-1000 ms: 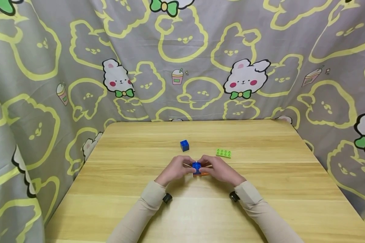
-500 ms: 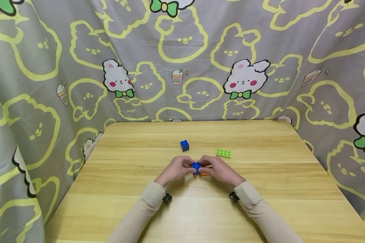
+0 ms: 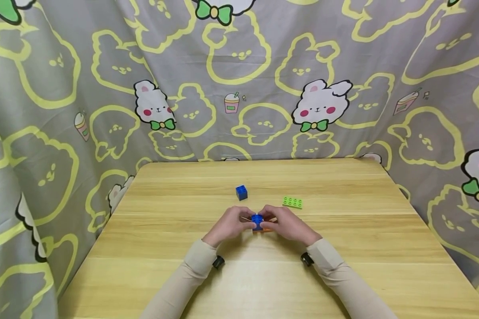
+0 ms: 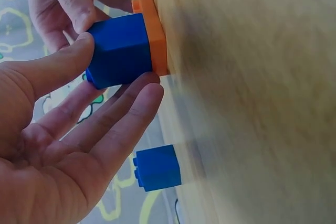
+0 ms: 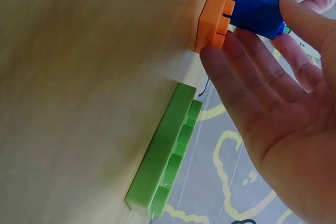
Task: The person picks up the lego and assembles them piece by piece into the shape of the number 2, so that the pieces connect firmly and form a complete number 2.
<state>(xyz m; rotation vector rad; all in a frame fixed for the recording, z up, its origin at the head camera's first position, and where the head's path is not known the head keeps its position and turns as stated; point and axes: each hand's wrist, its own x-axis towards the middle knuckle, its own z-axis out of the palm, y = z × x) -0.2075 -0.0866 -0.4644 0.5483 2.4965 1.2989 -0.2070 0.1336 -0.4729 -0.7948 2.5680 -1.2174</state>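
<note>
On the left, the left sleeve [image 3: 179, 283], beige and with a black wrist device [image 3: 218, 262] under its cuff, runs up to the left hand [image 3: 231, 223]. That hand pinches a blue toy building brick [image 4: 121, 51], its thumb at the near upper edge and its other fingers slightly spread along the side. Beyond this hand, a loose blue four-stud brick [image 3: 241, 192] rests studs-up on the wood-grain table [image 3: 243, 288]. In the middle, the pinched brick stands upright between both hands, over the left part of an orange studded plate [image 5: 212, 17] lying on the table; whether it is fully seated there is hard to tell. Orange studs show to its right. The right hand [image 3: 285, 223] pinches the same brick from the other side, thumb near its top, the lower fingers reaching down beside the orange plate. Just past that hand, a lime-green eight-stud plate [image 3: 292, 203] lies studs-up. Farther right comes the matching right sleeve [image 3: 345, 283]. A grey curtain [image 3: 259, 53] printed with yellow outlines and white rabbits hangs behind everything
</note>
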